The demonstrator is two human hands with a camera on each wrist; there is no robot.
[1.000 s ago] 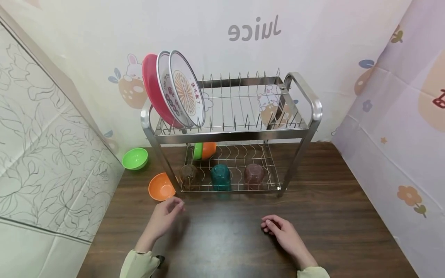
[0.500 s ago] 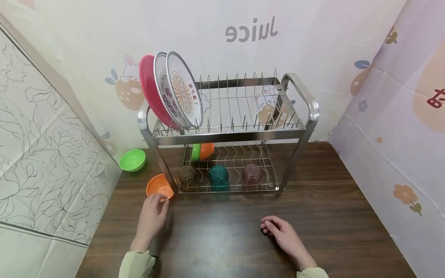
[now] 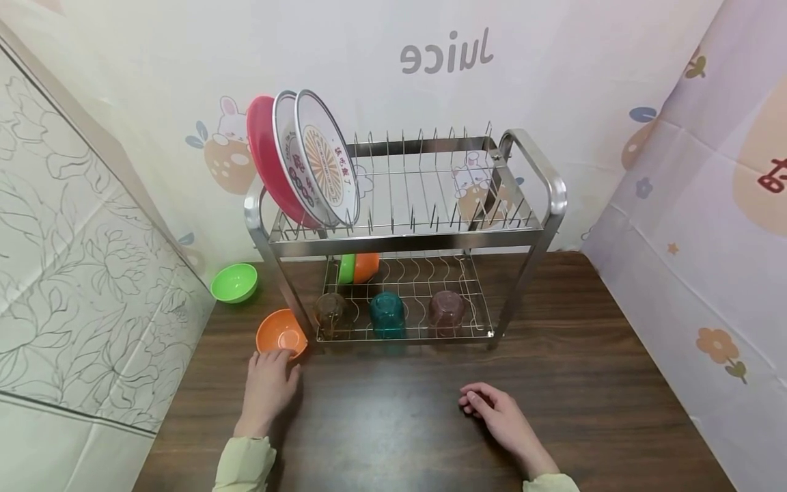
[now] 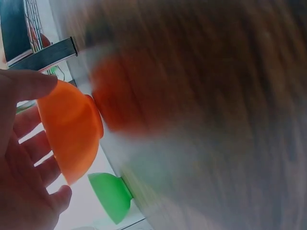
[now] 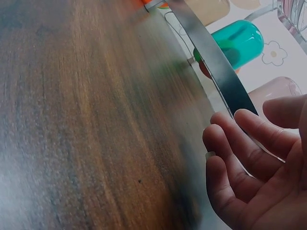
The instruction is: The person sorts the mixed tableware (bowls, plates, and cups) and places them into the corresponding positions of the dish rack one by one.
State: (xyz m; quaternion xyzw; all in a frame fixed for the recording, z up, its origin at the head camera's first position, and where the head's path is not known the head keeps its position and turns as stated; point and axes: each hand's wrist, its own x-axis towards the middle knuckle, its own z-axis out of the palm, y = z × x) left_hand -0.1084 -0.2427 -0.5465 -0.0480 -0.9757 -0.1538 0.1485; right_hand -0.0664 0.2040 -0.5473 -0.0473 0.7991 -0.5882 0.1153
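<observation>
An orange bowl [image 3: 278, 331] stands upright on the table at the rack's front left leg. My left hand [image 3: 267, 391] holds its near rim, fingers reaching over the edge. In the left wrist view the thumb lies at one side of the bowl [image 4: 72, 129], and the fingertips pass out of sight behind it. Behind it, a green bowl [image 3: 234, 283] stands by the left wall. My right hand [image 3: 499, 415], loosely curled and holding nothing, rests on the table in front of the rack's right side.
A two-tier metal dish rack [image 3: 406, 239] stands at the back. Upright on its top left are a red plate [image 3: 270, 164] and patterned plates [image 3: 328, 160]. Below are a brown glass [image 3: 332, 316], a teal glass [image 3: 387, 316], a pinkish glass [image 3: 446, 313] and bowls [image 3: 365, 268] on edge.
My left hand has moved left from beside the rack leg onto the orange bowl's near rim. That bowl has shifted very slightly left and nearer. My right hand has stayed in place.
</observation>
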